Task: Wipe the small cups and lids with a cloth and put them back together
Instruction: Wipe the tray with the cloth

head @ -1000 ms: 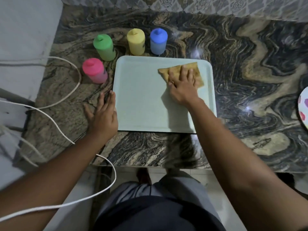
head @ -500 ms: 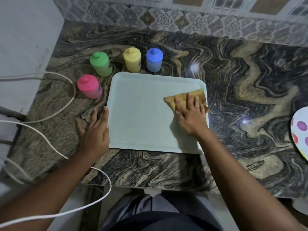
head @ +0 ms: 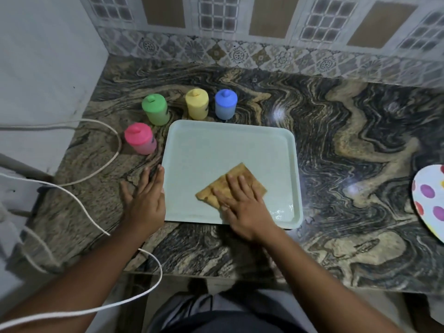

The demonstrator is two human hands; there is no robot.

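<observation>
Four lidded cups: pink (head: pixel 140 138), green (head: pixel 155 109), yellow (head: pixel 197 104), blue (head: pixel 225 104).

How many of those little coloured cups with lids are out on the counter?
4, all lidded: green cup, yellow cup and blue cup in a row behind the far edge of the tray, pink cup beside its far left corner. None seems hidden.

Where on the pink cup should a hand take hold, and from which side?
Probably take the pink cup by its straight side wall, below the lid, with the left hand coming from the near left: it stands upright, the tray crowds its right, the green cup stands behind.
</observation>
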